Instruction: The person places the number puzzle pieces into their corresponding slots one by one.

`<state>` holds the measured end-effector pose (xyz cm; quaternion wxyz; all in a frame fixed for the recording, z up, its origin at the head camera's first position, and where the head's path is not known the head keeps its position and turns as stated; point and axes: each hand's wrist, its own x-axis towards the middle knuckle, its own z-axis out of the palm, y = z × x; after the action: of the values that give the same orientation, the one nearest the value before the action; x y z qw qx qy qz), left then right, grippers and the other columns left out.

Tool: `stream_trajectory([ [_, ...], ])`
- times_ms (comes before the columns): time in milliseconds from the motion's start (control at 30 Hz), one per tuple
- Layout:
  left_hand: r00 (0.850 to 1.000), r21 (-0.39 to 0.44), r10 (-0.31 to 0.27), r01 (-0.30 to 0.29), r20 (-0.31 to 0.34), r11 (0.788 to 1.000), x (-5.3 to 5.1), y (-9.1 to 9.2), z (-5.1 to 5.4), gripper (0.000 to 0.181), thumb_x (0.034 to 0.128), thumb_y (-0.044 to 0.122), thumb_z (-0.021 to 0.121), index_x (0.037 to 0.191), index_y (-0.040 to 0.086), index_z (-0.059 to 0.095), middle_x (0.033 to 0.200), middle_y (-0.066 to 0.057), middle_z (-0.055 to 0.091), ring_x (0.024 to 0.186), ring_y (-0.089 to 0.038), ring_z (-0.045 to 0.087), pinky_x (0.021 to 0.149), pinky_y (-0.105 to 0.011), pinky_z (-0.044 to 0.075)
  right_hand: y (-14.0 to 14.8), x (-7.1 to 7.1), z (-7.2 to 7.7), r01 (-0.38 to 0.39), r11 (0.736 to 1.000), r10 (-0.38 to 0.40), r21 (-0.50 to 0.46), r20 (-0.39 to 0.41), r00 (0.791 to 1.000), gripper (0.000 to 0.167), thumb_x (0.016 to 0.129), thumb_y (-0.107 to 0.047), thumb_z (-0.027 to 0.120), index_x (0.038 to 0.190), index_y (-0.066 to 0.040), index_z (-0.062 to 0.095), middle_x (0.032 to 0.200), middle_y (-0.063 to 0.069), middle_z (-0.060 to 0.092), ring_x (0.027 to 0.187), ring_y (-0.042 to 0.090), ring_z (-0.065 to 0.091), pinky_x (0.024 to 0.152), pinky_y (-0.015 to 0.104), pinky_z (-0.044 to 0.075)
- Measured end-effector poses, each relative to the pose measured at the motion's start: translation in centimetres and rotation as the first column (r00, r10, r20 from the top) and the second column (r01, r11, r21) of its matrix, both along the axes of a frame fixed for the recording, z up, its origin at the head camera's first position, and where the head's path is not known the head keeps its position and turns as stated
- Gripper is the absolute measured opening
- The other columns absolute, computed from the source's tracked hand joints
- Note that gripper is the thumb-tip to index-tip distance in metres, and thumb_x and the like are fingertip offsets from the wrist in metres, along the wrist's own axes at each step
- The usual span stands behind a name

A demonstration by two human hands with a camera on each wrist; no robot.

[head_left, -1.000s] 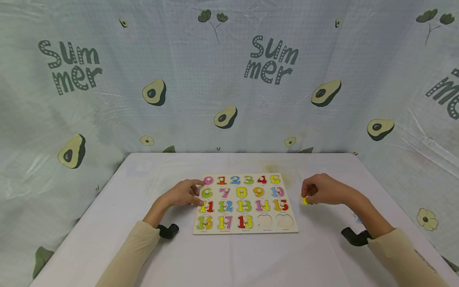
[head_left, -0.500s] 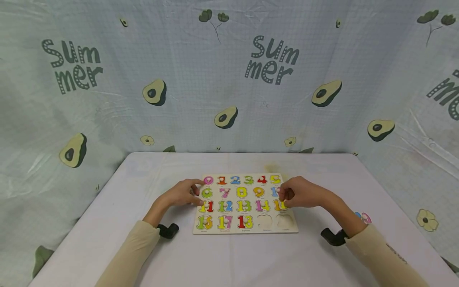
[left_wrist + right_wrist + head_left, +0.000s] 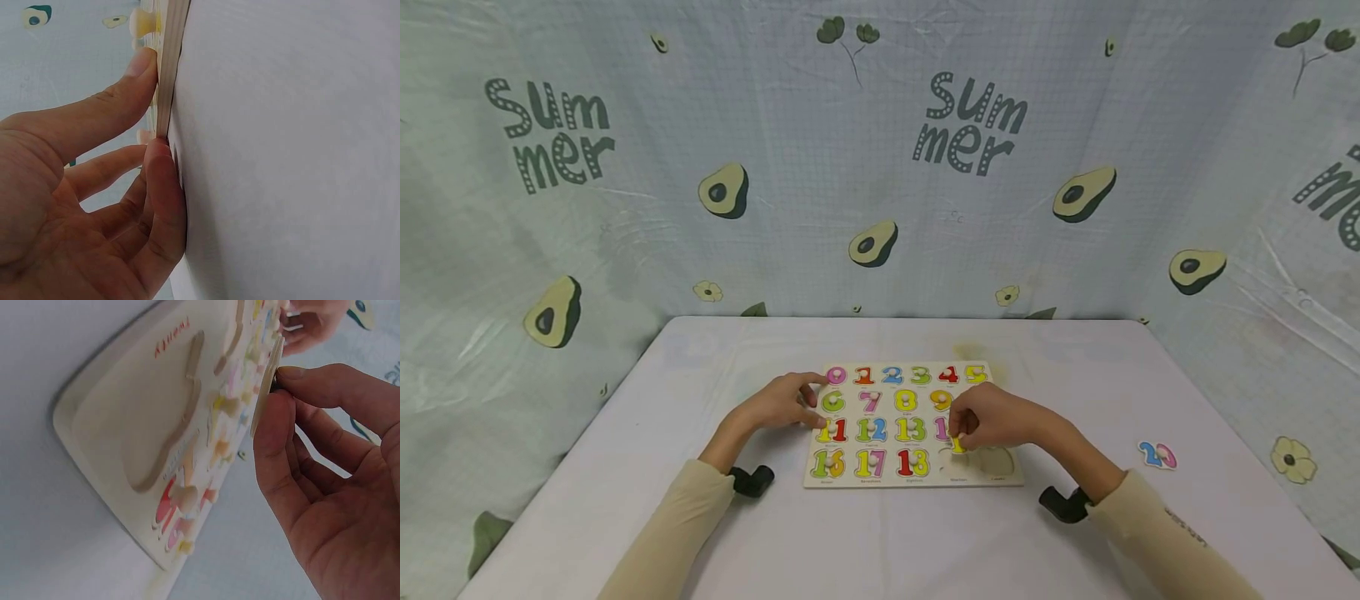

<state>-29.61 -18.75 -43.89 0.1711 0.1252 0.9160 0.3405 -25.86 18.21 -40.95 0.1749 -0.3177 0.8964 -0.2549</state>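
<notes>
A wooden number puzzle board point(image 3: 880, 482) lies flat on the table, with peg-knobbed numbers filling most of its slots. My left hand point(image 3: 784, 403) rests at the board's left edge, thumb near the 11 and forefinger by the 0; the left wrist view has the thumb point(image 3: 134, 84) touching the rim. My right hand point(image 3: 1000, 418) pinches a number puzzle piece between thumb and fingers above the lower right of the board. A yellow 1 on that piece point(image 3: 958, 447) shows under the fingertips; its other digit is hidden. Seen edge-on, the piece point(image 3: 264, 400) is tilted and apart from the board.
A blue and pink 20 piece point(image 3: 1157, 455) lies on the white table point(image 3: 1210, 400) to the right. Two slots at the board's lower right are vacant, one the Twenty slot point(image 3: 144, 419). A printed curtain point(image 3: 775, 125) hangs behind. Black devices sit on both wrists.
My right hand has carried the piece leftward from the table beside the board to over its lower right. The 20 piece has come into full sight. My left hand stays put.
</notes>
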Motion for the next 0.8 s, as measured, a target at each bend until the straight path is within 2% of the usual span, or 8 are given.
stream_trajectory([
  [200,1.000,0.000,-0.004,0.004,0.004,1.000,0.1,0.0,0.1,0.075,0.0836,0.017,0.086,0.149,0.005,0.052,0.108,-0.011,0.062,0.085,-0.019,0.057,0.072,-0.029,0.047,-0.7,0.4,-0.4,-0.045,0.999,0.045,0.024,-0.004,0.999,0.007,0.086,-0.005,0.076,0.086,-0.012,0.072,0.078,-0.009,0.065,0.071,0.006,0.056,0.067,0.021,0.051],
  [433,1.000,0.000,-0.006,0.006,0.002,1.000,0.2,0.0,0.2,0.075,0.0836,0.017,0.086,0.149,0.005,0.052,0.107,-0.011,0.062,0.085,-0.020,0.056,0.072,-0.029,0.046,-1.1,0.8,-1.0,-0.043,0.998,0.041,0.042,0.042,0.998,0.012,0.086,-0.005,0.075,0.085,-0.017,0.072,0.078,-0.010,0.064,0.072,0.006,0.057,0.067,0.021,0.051],
  [800,1.000,0.003,0.003,-0.003,0.010,1.000,0.1,0.1,0.2,0.075,0.0838,0.017,0.086,0.149,0.005,0.052,0.109,-0.012,0.062,0.085,-0.019,0.057,0.072,-0.029,0.048,-1.3,1.0,-1.5,-0.070,0.997,0.069,0.015,0.041,0.997,0.008,0.085,-0.003,0.076,0.085,-0.011,0.074,0.077,-0.009,0.066,0.070,0.005,0.056,0.067,0.021,0.051],
])
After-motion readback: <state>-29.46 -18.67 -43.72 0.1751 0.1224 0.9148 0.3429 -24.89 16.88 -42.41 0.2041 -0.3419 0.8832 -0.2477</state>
